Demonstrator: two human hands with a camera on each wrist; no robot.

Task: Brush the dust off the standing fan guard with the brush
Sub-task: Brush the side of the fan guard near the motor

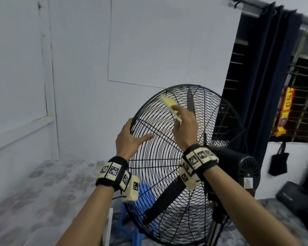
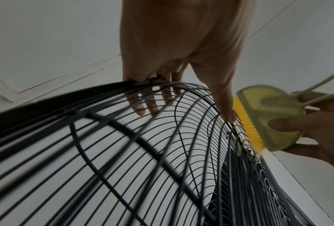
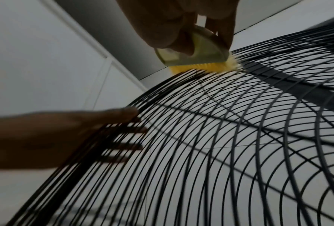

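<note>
Black wire fan guard (image 1: 150,139), pale green brush (image 1: 170,105) with yellow bristles (image 2: 247,125), dark blue curtain (image 1: 267,68), grey mottled floor (image 1: 43,183).

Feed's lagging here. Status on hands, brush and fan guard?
Right hand grips brush, bristles on fan guard upper rim. Left hand holds its left edge. Nothing in the way.

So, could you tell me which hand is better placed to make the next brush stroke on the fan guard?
Right: the right hand grips the brush, its bristles on the upper wires of the fan guard. The left hand holds the guard's rim, apparently steadying it.
</note>
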